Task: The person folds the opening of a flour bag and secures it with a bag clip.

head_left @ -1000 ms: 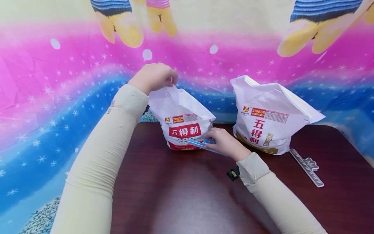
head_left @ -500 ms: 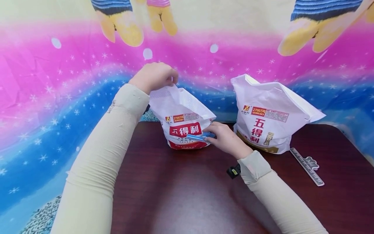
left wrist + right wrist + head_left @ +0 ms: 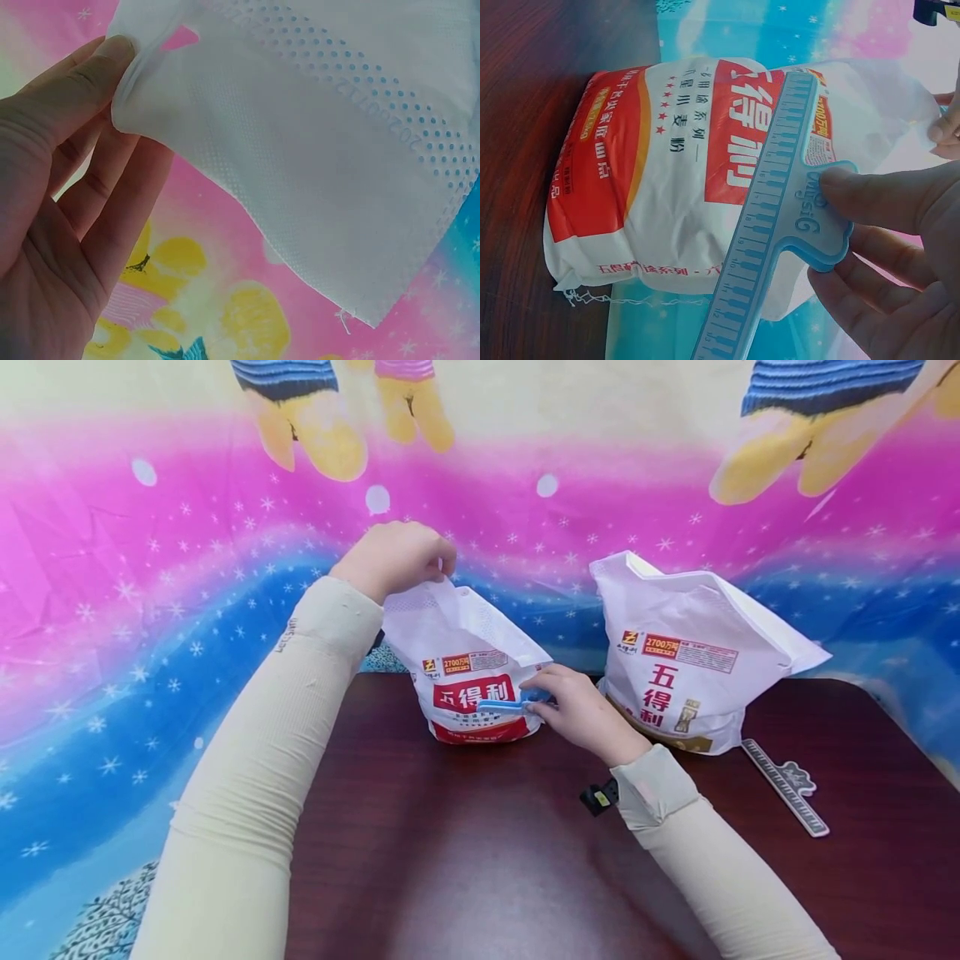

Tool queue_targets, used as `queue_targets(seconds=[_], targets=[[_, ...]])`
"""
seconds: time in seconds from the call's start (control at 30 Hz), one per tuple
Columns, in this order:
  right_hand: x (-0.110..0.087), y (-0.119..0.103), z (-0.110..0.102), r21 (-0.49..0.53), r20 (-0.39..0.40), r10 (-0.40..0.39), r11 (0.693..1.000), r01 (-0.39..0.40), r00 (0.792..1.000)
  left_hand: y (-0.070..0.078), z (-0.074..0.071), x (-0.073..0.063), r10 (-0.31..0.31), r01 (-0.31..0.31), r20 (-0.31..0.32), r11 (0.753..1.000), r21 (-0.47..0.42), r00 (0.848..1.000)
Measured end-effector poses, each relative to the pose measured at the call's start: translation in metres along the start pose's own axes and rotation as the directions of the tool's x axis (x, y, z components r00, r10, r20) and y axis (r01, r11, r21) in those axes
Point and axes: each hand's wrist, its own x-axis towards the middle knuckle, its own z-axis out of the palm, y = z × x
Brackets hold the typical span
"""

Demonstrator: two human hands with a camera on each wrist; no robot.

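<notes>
A white flour bag (image 3: 471, 627) with red printing stands on the dark table. My left hand (image 3: 397, 556) pinches its top edge between thumb and fingers; the left wrist view shows the white bag material (image 3: 300, 187) hanging from that grip. In front of the bag's right side, my right hand (image 3: 581, 710) holds a light-blue clip (image 3: 498, 706) by its handle. In the right wrist view the long clip (image 3: 757, 217) carries a piano-key pattern, and my thumb (image 3: 855, 191) presses on its handle. It overlaps the bag's front; whether they touch I cannot tell.
To the right stands a second white flour bag (image 3: 675, 652) with its top loose. A grey piano-pattern clip (image 3: 787, 789) lies beside it on the table (image 3: 480, 860). A colourful printed cloth (image 3: 187, 568) hangs behind.
My right hand has raised the blue clip slightly along the front of the bag, and it now lies nearly level. My left hand keeps its hold on the bag's top.
</notes>
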Motion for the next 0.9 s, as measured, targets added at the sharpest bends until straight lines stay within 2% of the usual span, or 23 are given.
queue_targets(seconds=[0.2,0.37,0.63,0.9], targets=[[0.0000,-0.0008,-0.0017,0.017,-0.048,0.003,1.000,-0.002,0.999,-0.0012,0.0005,0.0001,0.007,-0.007,0.001,1.000,0.007,1.000],[0.0000,-0.0006,-0.0010,0.055,-0.118,0.004,0.998,0.002,0.993,-0.0021,0.0011,0.0006,0.007,-0.007,-0.002,1.000,0.012,1.000],[-0.0020,-0.0015,-0.0037,0.079,-0.248,-0.008,0.996,0.028,0.969,-0.0028,0.0007,0.0014,0.011,-0.011,-0.010,1.000,0.007,1.000],[-0.0021,0.0014,-0.0034,0.084,-0.327,-0.032,0.994,0.063,0.945,-0.0032,0.0009,0.0019,0.008,-0.007,-0.010,1.000,0.010,1.000]])
